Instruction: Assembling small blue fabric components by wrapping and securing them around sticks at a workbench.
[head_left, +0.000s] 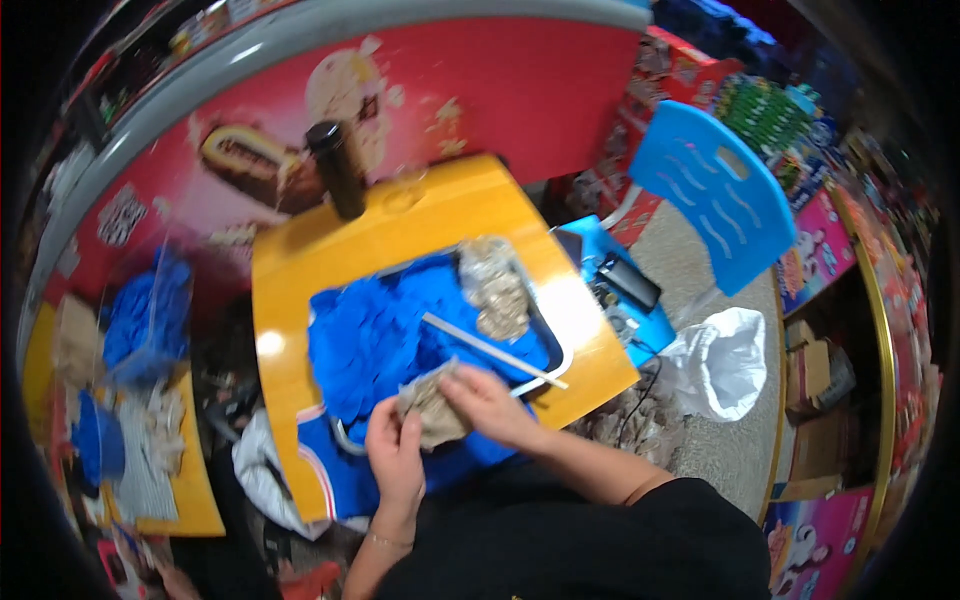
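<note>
My left hand (397,445) and my right hand (490,405) are closed on a small beige piece of cloth-like material (437,410), held between them above the near edge of a metal tray (562,350). A heap of blue, thin-looking pieces (370,325) fills most of the tray. Across its right part lies a pale, straight strip (485,347), its lower end sticking out over the rim. In the tray's far right corner sits a clear plastic bag (497,290) with brownish contents I cannot make out. Blue fabric (350,470) with a white-and-red edge hangs at the table's near side.
A tall dark bottle (337,170) and a clear glass (405,190) stand at the back of the yellow table (290,255). To the right are a blue chair (710,190), a phone-like black object (630,280) and a white sack (720,365). A clear bin (150,320) of blue pieces stands left.
</note>
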